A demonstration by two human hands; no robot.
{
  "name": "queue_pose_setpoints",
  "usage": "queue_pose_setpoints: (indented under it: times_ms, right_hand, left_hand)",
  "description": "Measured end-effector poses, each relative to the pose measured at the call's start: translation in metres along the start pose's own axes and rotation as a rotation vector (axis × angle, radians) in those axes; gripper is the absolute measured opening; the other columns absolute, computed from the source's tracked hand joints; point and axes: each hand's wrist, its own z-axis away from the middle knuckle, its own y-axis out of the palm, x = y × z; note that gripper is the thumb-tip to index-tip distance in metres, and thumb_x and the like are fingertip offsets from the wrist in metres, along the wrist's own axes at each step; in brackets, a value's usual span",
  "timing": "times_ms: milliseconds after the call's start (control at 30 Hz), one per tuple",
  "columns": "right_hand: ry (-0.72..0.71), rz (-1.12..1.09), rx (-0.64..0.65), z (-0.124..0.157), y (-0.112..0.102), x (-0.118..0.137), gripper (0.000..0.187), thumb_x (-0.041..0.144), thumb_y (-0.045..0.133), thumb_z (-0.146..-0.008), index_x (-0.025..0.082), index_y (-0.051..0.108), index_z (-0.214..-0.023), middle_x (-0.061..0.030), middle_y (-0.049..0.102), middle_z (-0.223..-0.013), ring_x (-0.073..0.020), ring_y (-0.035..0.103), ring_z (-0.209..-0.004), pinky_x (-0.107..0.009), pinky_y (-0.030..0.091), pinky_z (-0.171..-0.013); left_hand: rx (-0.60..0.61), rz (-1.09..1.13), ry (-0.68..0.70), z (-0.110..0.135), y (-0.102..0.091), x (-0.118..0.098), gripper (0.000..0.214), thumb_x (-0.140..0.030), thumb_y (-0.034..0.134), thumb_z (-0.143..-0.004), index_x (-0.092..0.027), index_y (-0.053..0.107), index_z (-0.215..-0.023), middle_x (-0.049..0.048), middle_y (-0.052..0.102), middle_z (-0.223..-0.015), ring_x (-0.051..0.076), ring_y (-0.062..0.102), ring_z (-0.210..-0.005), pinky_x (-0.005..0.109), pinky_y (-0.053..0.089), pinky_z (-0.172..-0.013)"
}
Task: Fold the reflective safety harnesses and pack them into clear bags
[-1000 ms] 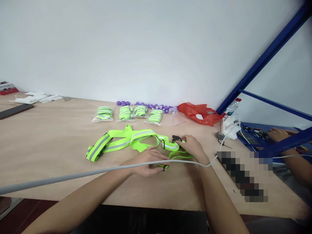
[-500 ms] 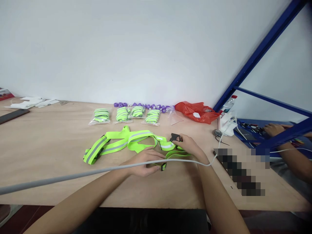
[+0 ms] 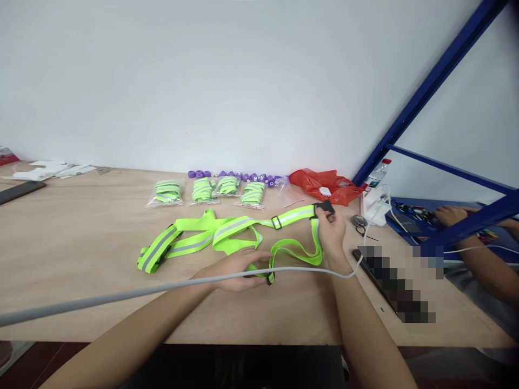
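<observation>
A fluorescent green reflective strap harness [image 3: 190,246] with silver stripes lies loosely spread on the table. My right hand [image 3: 333,232] pinches its black plastic buckle [image 3: 325,207], drawing one striped strap out to the right. A green loop hangs from that buckle and curves back toward my left hand [image 3: 239,270]. This hand rests low over the near part of the harness, thumb and fingers apart, with strap between them. Close to its thumb sits a black slider [image 3: 270,278]. A grey-white cable crosses in front of both hands and partly hides the left one.
Behind the harness lie several clear bags [image 3: 168,193] of folded green straps, purple rolls [image 3: 198,174] and a red plastic bag [image 3: 320,183]. At right are a bottle [image 3: 378,174], a dark pixelated object [image 3: 389,281], a blue frame [image 3: 430,81] and another person's arm [image 3: 490,265].
My right hand has moved right and away from me with the buckle, pulling the strap straighter and widening the loop. My left hand stays nearly in place, its fingers a little more spread.
</observation>
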Motion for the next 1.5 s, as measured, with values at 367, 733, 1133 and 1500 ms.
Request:
queue_pose_setpoints:
  times_ms: [367,733,1133,1500]
  right_hand:
    - [-0.144,-0.424,-0.658,-0.03,-0.017,-0.003,0.04,0.055,0.072,-0.07,0.024,0.051,-0.083,-0.0011,0.059,-0.081,-0.0246,0.067,-0.086,-0.044,0.06,-0.084]
    - [-0.279,-0.489,-0.356,0.009,-0.007,0.048,0.031,0.041,0.077,-0.067,0.019,0.062,-0.083,-0.0004,0.066,-0.076,-0.0181,0.064,-0.069,-0.036,0.056,-0.073]
    - [-0.243,-0.459,-0.172,0.017,-0.002,0.043,0.041,0.037,0.074,-0.068,0.02,0.057,-0.101,-0.0034,0.068,-0.089,-0.0191,0.067,-0.076,-0.034,0.052,-0.073]
    - [-0.113,-0.478,-0.029,0.021,-0.003,0.043,0.034,0.032,0.066,-0.066,0.019,0.07,-0.097,-0.0003,0.066,-0.084,-0.018,0.061,-0.079,-0.03,0.048,-0.075]
  left_hand:
    - [0.019,-0.056,-0.016,-0.004,-0.004,-0.011,0.073,-0.046,0.061,-0.094,-0.026,0.03,-0.156,0.0118,0.055,-0.149,0.033,0.054,-0.133,0.05,0.038,-0.115]
    - [-0.021,-0.163,-0.052,-0.008,0.0,0.003,0.06,-0.048,0.06,-0.095,-0.025,0.044,-0.149,0.0093,0.052,-0.153,0.031,0.046,-0.142,0.053,0.023,-0.124]
    - [-0.205,-0.204,-0.037,-0.002,-0.015,0.002,0.038,-0.037,0.061,-0.093,-0.025,0.065,-0.128,0.005,0.074,-0.121,0.023,0.07,-0.106,0.036,0.055,-0.095]
    - [-0.608,-0.587,-0.344,0.017,-0.081,0.038,0.038,-0.035,0.046,-0.094,-0.02,0.066,-0.123,0.0109,0.07,-0.126,0.032,0.06,-0.121,0.047,0.043,-0.108]
